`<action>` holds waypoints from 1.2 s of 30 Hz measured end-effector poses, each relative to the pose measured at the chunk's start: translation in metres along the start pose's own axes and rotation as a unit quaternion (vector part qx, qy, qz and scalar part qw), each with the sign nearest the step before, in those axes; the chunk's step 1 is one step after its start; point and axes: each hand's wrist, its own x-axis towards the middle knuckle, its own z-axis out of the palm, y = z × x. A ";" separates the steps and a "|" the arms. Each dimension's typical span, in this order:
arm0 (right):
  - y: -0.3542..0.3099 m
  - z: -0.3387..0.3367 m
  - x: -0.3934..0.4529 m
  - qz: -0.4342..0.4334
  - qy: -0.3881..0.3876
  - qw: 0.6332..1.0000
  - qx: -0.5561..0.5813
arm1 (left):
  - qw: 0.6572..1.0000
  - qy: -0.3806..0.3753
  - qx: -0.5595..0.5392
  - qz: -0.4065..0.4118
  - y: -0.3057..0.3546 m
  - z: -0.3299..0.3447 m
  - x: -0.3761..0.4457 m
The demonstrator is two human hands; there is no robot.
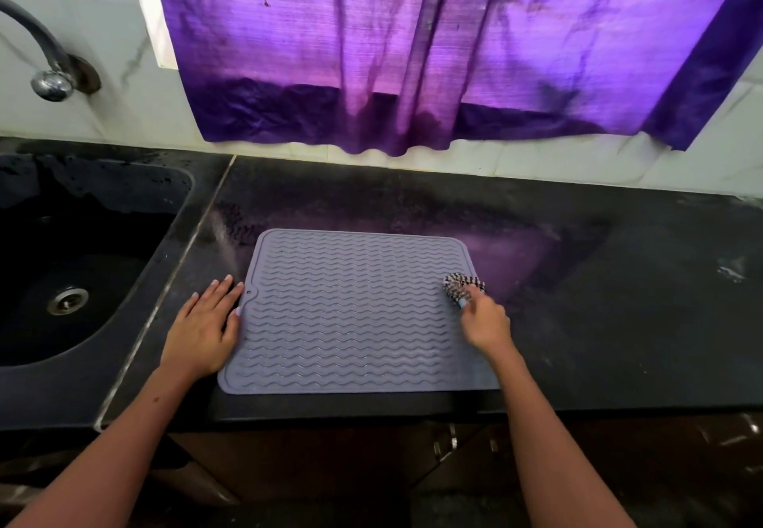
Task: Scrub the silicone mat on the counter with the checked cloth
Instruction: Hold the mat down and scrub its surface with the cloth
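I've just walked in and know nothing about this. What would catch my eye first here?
Probably the glowing purple curtain hanging over the back wall. Below it, a grey wavy-ribbed silicone mat lies flat on the black stone counter. The left hand rests flat at the mat's left edge, while the right hand grips a bunched black-and-white checked cloth at its right edge.

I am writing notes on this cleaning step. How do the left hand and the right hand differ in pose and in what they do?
The left hand lies flat with straight fingers, on the counter at the left edge of the silicone mat; the right hand is curled. The left hand holds nothing; the right hand grips the bunched checked cloth at the mat's right edge. Both are bare and touch the mat's edges.
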 end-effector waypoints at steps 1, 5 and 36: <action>-0.001 -0.009 0.008 0.031 0.004 0.996 0.080 | 1.000 0.001 0.000 -0.001 0.000 0.000 0.000; -0.017 -0.028 0.031 0.143 0.112 0.947 0.265 | 1.000 -0.001 -0.003 0.002 0.000 -0.001 0.001; -0.051 -0.009 0.086 0.129 0.120 0.973 0.147 | 1.000 -0.001 -0.009 -0.002 0.000 -0.001 0.000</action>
